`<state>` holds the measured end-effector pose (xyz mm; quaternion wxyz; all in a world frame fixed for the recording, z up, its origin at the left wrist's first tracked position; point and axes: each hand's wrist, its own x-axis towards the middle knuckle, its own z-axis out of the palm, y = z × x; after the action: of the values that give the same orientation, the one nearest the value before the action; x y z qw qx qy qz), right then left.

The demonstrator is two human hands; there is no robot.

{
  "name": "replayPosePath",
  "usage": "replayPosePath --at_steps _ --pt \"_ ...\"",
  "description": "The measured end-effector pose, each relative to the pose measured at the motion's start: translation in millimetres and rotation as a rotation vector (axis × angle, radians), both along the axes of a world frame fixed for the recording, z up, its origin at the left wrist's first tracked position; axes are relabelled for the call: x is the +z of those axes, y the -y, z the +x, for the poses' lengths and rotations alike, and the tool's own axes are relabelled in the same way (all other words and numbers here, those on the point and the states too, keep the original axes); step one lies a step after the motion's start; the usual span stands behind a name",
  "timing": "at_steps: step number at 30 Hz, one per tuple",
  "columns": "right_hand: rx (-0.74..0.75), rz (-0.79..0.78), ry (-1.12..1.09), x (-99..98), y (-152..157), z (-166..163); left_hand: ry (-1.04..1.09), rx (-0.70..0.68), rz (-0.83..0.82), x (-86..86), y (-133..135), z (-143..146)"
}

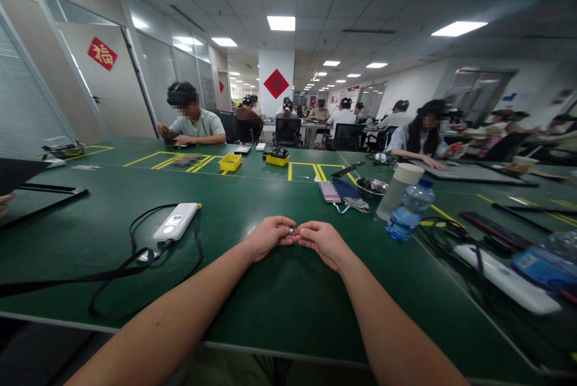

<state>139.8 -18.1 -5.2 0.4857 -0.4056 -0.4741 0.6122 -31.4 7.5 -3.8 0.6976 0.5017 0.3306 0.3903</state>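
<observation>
Both my forearms reach out over a green table (270, 302). My left hand (269, 235) and my right hand (322, 242) meet fingertip to fingertip above the tabletop. Between them they pinch a tiny dark and silvery object (291, 231), too small to name. Both hands have their fingers curled closed. A white power bank (176, 221) with a black cable (135, 254) lies to the left of my left hand.
A clear water bottle (410, 208) and a white cup (398, 189) stand to the right, near a metal bowl (372, 186). Yellow trays (230, 162) sit farther back. Dark flat devices and a white bar (505, 278) lie at far right. Other people sit at tables beyond.
</observation>
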Motion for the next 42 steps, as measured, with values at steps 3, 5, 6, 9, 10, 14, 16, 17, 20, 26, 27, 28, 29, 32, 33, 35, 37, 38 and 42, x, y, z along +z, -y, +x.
replayPosePath --at_steps 3,5,6,9,10,14,16,17,20,26,27,28,29,32,33,35,37,38,42 --pt "0.002 -0.063 -0.057 2.4 -1 0 -0.013 -0.002 -0.03 -0.3 -1 0" --pt "-0.003 -0.098 -0.092 3.9 -2 1 -0.023 -0.004 -0.047 -0.6 -2 0" --pt "-0.005 -0.11 -0.106 4.4 -2 1 -0.023 -0.005 -0.049 -0.7 -2 0" --pt "-0.002 -0.114 -0.132 4.2 -2 1 -0.015 -0.011 -0.042 -0.4 -1 -1" --pt "0.004 -0.105 -0.133 3.8 -3 1 -0.012 -0.013 -0.038 -0.4 -1 -1" --pt "0.015 -0.067 -0.079 2.3 -1 2 -0.022 -0.028 -0.002 -1.1 -1 -2" --pt "0.009 -0.063 -0.039 2.1 0 1 -0.046 -0.031 0.025 -1.7 -1 -2" --pt "0.008 -0.062 -0.021 2.1 0 1 -0.062 -0.03 0.034 -1.9 -1 -3" --pt "0.018 -0.047 0.005 1.6 1 0 -0.103 -0.026 0.049 -2.7 -2 -3" --pt "0.016 -0.017 0.034 -0.7 2 1 -0.105 -0.015 0.063 -5.7 -3 -4" --pt "0.012 -0.015 0.031 -0.6 2 1 -0.096 -0.015 0.063 -5.9 -3 -4" --pt "0.006 -0.013 0.023 -0.3 2 1 -0.083 -0.015 0.061 -5.8 -3 -4" --pt "-0.001 -0.014 0.011 0.4 2 1 -0.064 -0.014 0.062 -5.2 -3 -4" --pt "-0.015 -0.024 -0.047 4.3 1 1 0.008 -0.01 0.067 -1.0 -3 -4" --pt "-0.021 -0.023 -0.072 6.0 1 1 0.03 -0.011 0.064 1.1 -3 -4" --pt "-0.028 -0.01 -0.119 9.2 1 2 0.073 -0.012 0.049 5.6 -2 -5" --pt "-0.037 0.007 -0.148 11.3 1 2 0.104 -0.009 0.032 9.4 -1 -6" --pt "-0.043 0.011 -0.15 11.8 1 3 0.112 -0.007 0.029 10.8 -1 -6" --pt "-0.06 0.008 -0.097 10.8 1 2 0.07 0.011 0.062 12.4 0 -6"
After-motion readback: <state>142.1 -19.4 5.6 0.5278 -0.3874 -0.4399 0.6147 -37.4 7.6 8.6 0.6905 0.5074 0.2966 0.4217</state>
